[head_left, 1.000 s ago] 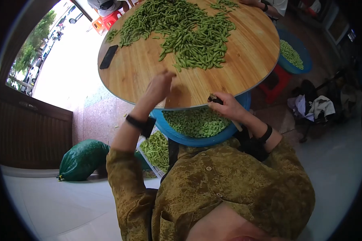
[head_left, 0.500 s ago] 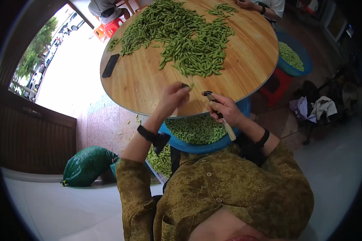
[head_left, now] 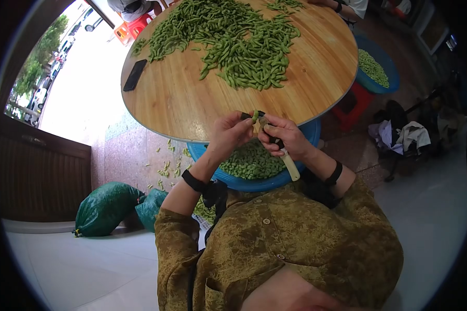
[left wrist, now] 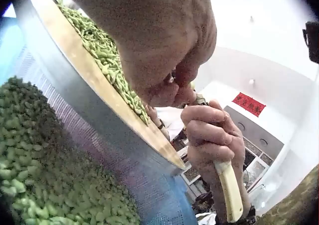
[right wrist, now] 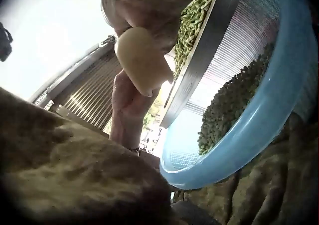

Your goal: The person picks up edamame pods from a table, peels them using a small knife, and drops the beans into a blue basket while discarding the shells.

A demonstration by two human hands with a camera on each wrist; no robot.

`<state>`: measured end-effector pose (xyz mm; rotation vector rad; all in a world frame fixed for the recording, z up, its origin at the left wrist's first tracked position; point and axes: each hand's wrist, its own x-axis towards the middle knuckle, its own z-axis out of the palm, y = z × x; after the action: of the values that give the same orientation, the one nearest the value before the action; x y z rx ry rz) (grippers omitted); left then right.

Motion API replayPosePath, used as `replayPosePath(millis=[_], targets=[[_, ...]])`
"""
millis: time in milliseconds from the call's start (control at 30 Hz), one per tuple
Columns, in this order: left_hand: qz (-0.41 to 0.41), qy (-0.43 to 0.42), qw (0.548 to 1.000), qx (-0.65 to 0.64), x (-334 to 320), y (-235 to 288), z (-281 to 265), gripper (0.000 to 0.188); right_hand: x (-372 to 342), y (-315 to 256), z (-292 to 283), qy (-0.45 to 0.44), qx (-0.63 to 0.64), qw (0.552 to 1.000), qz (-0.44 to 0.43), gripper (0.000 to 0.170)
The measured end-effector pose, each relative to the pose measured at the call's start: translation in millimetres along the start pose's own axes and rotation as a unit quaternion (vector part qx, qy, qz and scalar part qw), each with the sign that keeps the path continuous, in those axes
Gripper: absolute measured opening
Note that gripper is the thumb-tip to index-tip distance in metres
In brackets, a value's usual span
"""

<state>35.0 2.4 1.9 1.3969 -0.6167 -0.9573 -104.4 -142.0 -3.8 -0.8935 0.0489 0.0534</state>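
Note:
My left hand (head_left: 232, 133) pinches a green bean pod (head_left: 255, 116) over the near edge of the round wooden table (head_left: 319, 67). Curled round a tool with a cream handle (head_left: 291, 168), my right hand (head_left: 285, 136) meets the left at the pod. The handle points down towards my body, and fingers hide the tool's other end. Dark coverings show on the fingertips. Below both hands, a blue basin (right wrist: 279, 110) holds shelled green beans (head_left: 251, 161). A large heap of pods (head_left: 249, 59) covers the far part of the table.
A black phone (head_left: 135, 75) lies at the table's left edge. Right of the table, another blue basin (head_left: 386, 85) of beans sits above a red stool (head_left: 354, 106). Green sacks (head_left: 106, 210) and scattered pods lie on the floor at left. Other people sit across the table.
My left hand has come from over the tabletop, now with a pod, back to the right hand. The right hand has turned, bringing the cream handle into fuller view.

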Motion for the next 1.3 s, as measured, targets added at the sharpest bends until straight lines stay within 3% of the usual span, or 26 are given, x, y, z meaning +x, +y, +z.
replayPosePath(millis=[233, 300, 433, 500, 633, 700, 733, 767, 800, 833, 900, 933, 1000, 1033, 1067, 1100, 1133, 1200, 1233, 1300], targets=[[0.002, -0.006, 1.0, -0.007, -3, -2, 3, 0.015, -1, 2, -1, 0.009, -0.008, 1.0, 0.002, 0.036], [0.047, 0.003, 0.999, -0.023, -4, -4, 5, 0.015, 0, 2, -2, 0.033, -0.024, 0.999, -0.003, 0.034], [0.026, -0.021, 0.997, -0.071, 0, -6, 1, 0.014, -1, 0, -4, 0.02, 0.024, 1.0, 0.001, 0.032], [-0.008, -0.153, 0.95, -0.271, 3, -6, 0, 0.015, -1, -1, -6, -0.029, 0.11, 0.994, 0.008, 0.031], [-0.076, -0.172, 0.9, -0.393, 4, -16, 5, 0.016, -2, 3, -11, -0.046, 0.164, 0.985, 0.027, 0.032], [-0.04, -0.061, 0.98, -0.183, 4, -14, 8, 0.01, -3, 5, -11, -0.001, 0.198, 0.98, 0.036, 0.032], [-0.041, -0.06, 0.98, -0.183, 2, -11, 9, 0.01, -3, 4, -11, -0.001, 0.198, 0.98, 0.037, 0.032], [0.119, 0.002, 0.99, 0.078, -1, -7, 10, 0.01, -2, 4, -11, -0.007, 0.206, 0.978, 0.039, 0.033], [0.265, 0.064, 0.903, 0.332, -4, -5, 10, 0.01, -1, 5, -11, -0.012, 0.215, 0.976, 0.041, 0.034], [0.264, 0.066, 0.903, 0.332, -3, -5, 11, 0.01, -1, 5, -10, -0.013, 0.216, 0.975, 0.042, 0.034], [0.427, 0.112, 0.784, 0.436, 0, -3, 12, 0.015, 1, 6, -8, -0.009, 0.243, 0.968, 0.055, 0.036], [0.427, 0.113, 0.784, 0.436, -1, -2, 13, 0.015, 1, 5, -6, -0.01, 0.243, 0.968, 0.056, 0.036], [0.414, 0.135, 0.778, 0.452, -6, -1, 15, 0.013, 2, 6, -2, 0.001, 0.259, 0.965, 0.05, 0.02], [0.414, 0.134, 0.778, 0.452, -6, -4, 16, 0.013, 2, 7, -1, 0.0, 0.259, 0.965, 0.049, 0.02], [0.306, 0.132, 0.886, 0.322, -4, -8, 17, 0.012, 3, 8, -1, 0.005, 0.251, 0.967, 0.041, 0.02], [0.184, 0.125, 0.959, 0.178, -3, -10, 19, 0.011, 3, 9, -1, 0.009, 0.243, 0.969, 0.034, 0.02], [0.185, 0.126, 0.959, 0.177, -3, -10, 21, 0.011, 2, 10, -1, 0.009, 0.242, 0.97, 0.035, 0.02], [0.091, 0.106, 0.99, 0.016, -4, -7, 23, 0.016, 1, 11, -1, 0.053, 0.154, 0.987, 0.012, 0.017], [0.092, 0.108, 0.99, 0.015, -3, -6, 20, 0.016, 0, 10, 0, 0.051, 0.152, 0.987, 0.014, 0.017], [-0.053, 0.0, 0.973, -0.224, -1, -4, 13, 0.016, -3, 7, 0, 0.063, 0.084, 0.994, 0.003, 0.017]])
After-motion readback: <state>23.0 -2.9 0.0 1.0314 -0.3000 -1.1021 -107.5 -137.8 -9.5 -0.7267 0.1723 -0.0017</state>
